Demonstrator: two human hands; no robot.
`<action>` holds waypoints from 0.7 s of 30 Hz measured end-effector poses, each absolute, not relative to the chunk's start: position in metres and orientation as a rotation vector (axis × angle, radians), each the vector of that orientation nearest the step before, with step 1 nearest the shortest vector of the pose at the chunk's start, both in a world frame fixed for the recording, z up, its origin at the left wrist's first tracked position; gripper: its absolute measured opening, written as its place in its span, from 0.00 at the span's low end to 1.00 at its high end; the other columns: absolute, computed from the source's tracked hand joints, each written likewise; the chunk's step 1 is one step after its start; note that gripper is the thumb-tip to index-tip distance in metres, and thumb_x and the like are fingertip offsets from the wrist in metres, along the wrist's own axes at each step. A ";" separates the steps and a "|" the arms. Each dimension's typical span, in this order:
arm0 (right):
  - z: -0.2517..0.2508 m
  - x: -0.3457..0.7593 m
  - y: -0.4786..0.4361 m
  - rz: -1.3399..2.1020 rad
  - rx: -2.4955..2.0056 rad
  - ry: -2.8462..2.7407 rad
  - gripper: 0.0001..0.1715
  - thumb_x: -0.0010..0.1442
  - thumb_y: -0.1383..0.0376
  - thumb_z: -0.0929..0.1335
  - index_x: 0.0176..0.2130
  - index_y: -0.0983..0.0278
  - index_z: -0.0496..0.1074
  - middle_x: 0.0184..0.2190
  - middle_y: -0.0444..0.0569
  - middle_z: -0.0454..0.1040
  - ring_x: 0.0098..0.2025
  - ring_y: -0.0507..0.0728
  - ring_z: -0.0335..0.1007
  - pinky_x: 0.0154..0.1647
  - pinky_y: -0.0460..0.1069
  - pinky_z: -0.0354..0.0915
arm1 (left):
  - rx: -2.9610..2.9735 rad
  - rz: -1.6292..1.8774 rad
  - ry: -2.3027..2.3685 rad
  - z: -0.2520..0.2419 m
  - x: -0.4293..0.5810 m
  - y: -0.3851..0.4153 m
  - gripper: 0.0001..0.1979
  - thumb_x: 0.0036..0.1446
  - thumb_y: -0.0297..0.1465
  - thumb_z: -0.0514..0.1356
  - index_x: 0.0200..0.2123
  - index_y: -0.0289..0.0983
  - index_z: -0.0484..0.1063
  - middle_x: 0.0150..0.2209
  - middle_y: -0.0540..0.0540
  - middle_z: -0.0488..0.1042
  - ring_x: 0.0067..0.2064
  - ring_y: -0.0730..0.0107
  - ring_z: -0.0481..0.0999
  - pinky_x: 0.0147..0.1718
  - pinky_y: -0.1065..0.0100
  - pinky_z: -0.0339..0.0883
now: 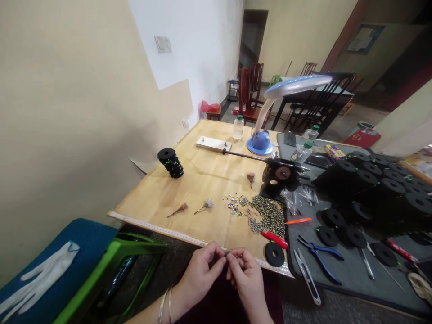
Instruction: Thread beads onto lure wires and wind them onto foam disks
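Note:
My left hand and my right hand meet just off the table's front edge, their fingertips pinched together. Whatever sits between them is too small and too covered to name. Just beyond lie a heap of small striped metallic pieces and a scatter of tiny coloured beads. To the right of my right hand are a black foam ring and a red lighter-like stick. Small bundles of fine strands rest farther back: an orange-banded bundle, a pale bundle and a reddish bundle.
A black foam spool stands at the table's left. Behind the heap is a black clamp-like device with a long rod. A blue desk lamp stands at the back. On the grey mat lie blue-handled pliers, thread snips and several foam rolls.

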State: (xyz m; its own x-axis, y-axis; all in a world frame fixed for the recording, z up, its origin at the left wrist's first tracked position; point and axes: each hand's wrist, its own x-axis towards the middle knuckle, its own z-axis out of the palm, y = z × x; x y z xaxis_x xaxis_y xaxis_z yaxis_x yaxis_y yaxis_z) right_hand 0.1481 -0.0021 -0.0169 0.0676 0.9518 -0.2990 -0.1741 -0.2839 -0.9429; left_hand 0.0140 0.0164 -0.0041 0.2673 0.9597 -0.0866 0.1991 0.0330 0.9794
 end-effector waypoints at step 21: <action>-0.029 0.153 -0.002 1.518 -1.309 -0.768 0.30 0.46 0.42 0.72 0.27 0.65 0.65 0.10 0.37 0.63 0.12 0.45 0.49 0.14 0.40 0.45 | 0.816 0.782 1.034 -0.004 0.023 0.022 0.14 0.45 0.37 0.67 0.27 0.34 0.68 0.22 0.51 0.72 0.24 0.74 0.70 0.26 0.71 0.65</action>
State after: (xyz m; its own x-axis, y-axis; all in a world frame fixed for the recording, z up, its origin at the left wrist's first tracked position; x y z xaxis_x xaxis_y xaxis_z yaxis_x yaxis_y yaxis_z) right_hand 0.1531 -0.0022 -0.0286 0.0302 0.9303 -0.3657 -0.2566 -0.3464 -0.9023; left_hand 0.0225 0.0224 -0.0035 0.3116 0.8559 -0.4128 -0.1644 0.4764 0.8637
